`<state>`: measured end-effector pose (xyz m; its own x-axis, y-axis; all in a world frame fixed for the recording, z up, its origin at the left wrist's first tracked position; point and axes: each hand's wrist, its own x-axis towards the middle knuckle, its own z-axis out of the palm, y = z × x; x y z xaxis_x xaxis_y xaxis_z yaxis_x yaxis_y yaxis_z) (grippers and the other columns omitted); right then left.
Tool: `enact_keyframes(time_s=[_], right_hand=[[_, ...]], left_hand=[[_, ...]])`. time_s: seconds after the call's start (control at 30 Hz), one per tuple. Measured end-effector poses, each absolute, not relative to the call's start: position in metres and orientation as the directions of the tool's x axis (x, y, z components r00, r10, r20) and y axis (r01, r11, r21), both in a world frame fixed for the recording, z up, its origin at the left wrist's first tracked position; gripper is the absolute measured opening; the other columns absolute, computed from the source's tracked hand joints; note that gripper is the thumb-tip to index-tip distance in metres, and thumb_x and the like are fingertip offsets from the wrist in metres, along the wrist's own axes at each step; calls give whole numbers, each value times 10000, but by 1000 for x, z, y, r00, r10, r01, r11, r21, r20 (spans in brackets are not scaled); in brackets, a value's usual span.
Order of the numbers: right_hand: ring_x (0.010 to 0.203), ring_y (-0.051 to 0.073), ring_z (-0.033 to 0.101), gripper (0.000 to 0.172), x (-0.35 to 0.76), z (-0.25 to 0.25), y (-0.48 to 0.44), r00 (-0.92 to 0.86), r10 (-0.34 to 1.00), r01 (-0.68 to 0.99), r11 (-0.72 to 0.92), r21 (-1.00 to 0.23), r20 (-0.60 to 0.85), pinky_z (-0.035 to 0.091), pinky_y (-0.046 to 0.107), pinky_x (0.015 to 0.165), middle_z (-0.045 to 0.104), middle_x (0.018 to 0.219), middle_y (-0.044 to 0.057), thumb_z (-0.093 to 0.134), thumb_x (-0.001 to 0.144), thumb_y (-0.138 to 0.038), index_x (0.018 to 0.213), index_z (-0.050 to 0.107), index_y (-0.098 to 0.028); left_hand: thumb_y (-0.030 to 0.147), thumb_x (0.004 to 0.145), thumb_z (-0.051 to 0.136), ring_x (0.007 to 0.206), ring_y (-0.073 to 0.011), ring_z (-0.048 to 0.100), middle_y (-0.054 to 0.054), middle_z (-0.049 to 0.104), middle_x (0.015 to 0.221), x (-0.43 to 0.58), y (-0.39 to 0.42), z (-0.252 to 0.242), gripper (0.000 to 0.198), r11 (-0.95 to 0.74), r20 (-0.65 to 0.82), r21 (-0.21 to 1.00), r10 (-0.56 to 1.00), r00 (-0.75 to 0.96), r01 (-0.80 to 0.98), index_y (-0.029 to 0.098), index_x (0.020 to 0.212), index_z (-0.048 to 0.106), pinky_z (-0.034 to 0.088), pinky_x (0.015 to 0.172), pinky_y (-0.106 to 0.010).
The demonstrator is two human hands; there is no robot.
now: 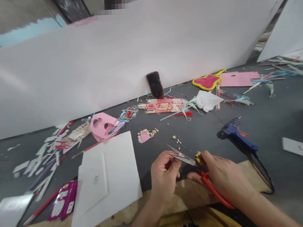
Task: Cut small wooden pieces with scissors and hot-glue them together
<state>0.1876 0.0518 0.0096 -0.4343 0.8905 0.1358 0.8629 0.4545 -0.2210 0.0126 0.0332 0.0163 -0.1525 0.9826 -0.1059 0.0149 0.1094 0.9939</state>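
My right hand [222, 177] is wrapped round the red handles of a pair of scissors [185, 157], whose metal blades point left and stand slightly apart. My left hand [165, 175] is curled in a pinch right at the blades, its fingertips pressed on something too small to make out. Both hands hover over a brown board [186, 193] at the near edge of the grey surface.
A blue glue gun [237, 134] with a black cord lies to the right. White paper sheets [111, 169] lie to the left. Small beads [148, 132], a pink cutout [102, 126], a bundle of sticks [163, 106], a phone [155, 85] leaning on a white board and paper scraps lie behind.
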Motion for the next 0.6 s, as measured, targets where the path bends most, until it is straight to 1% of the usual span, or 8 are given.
enact_keyframes(time_s=[0.07, 0.13, 0.17, 0.23, 0.3, 0.37, 0.5, 0.6], right_hand=[[526, 211, 595, 343, 187, 11, 52, -467, 881, 840, 469, -273, 76, 350, 268, 468, 605, 599, 33, 480, 815, -564, 737, 427, -234], [566, 199, 587, 326, 187, 14, 52, -494, 868, 803, 475, -361, 44, 381, 269, 502, 613, 648, 40, 520, 793, -544, 745, 457, -228], [600, 202, 586, 325, 187, 15, 53, -501, 864, 785, 477, -395, 48, 400, 276, 526, 615, 681, 46, 545, 774, -538, 768, 471, -222], [699, 228, 588, 346, 187, 18, 54, -507, 858, 763, 491, -420, 82, 437, 311, 601, 615, 757, 69, 590, 736, -526, 827, 490, -208], [763, 254, 580, 360, 187, 18, 56, -527, 843, 753, 520, -403, 106, 451, 350, 656, 608, 797, 89, 604, 729, -509, 866, 498, -194], [755, 256, 579, 326, 186, 17, 56, -557, 825, 745, 548, -381, 98, 453, 362, 658, 608, 798, 96, 582, 761, -489, 856, 495, -189], [665, 229, 600, 257, 183, 11, 55, -560, 823, 760, 554, -340, 90, 432, 321, 593, 623, 741, 76, 462, 873, -447, 813, 477, -198], [563, 206, 590, 310, 180, 10, 55, -557, 823, 770, 561, -303, 107, 387, 295, 524, 613, 658, 52, 359, 919, -459, 745, 447, -218]], left_hand=[[328, 799, 590, 451, -50, 469, -2, 576, 761, 12, 32, 17, 192, 97, -92, 995, 984, -155, 23, 150, 731, 615, 386, 438, -186], [324, 790, 600, 445, -50, 478, -8, 585, 780, 11, 32, 18, 184, 92, -86, 995, 985, -148, 33, 152, 730, 619, 394, 433, -188], [322, 784, 606, 439, -51, 482, -10, 590, 784, 10, 31, 18, 178, 93, -87, 995, 987, -137, 33, 152, 731, 622, 398, 427, -190], [315, 772, 612, 431, -55, 487, -12, 592, 776, 10, 31, 17, 168, 98, -95, 995, 989, -112, 18, 152, 732, 626, 405, 420, -195], [298, 765, 613, 429, -56, 489, -11, 588, 759, 10, 31, 16, 155, 104, -103, 995, 990, -98, 3, 151, 721, 627, 408, 419, -196], [267, 760, 611, 420, -52, 476, -9, 580, 741, 11, 31, 16, 127, 109, -108, 994, 990, -94, 0, 149, 717, 626, 394, 410, -192], [217, 759, 589, 410, -41, 421, -14, 577, 725, 12, 31, 14, 96, 123, -121, 992, 989, -86, 23, 143, 712, 630, 335, 389, -183], [220, 768, 576, 442, -52, 419, -22, 596, 723, 11, 32, 14, 110, 120, -113, 991, 989, -94, 65, 146, 706, 629, 314, 399, -182]])
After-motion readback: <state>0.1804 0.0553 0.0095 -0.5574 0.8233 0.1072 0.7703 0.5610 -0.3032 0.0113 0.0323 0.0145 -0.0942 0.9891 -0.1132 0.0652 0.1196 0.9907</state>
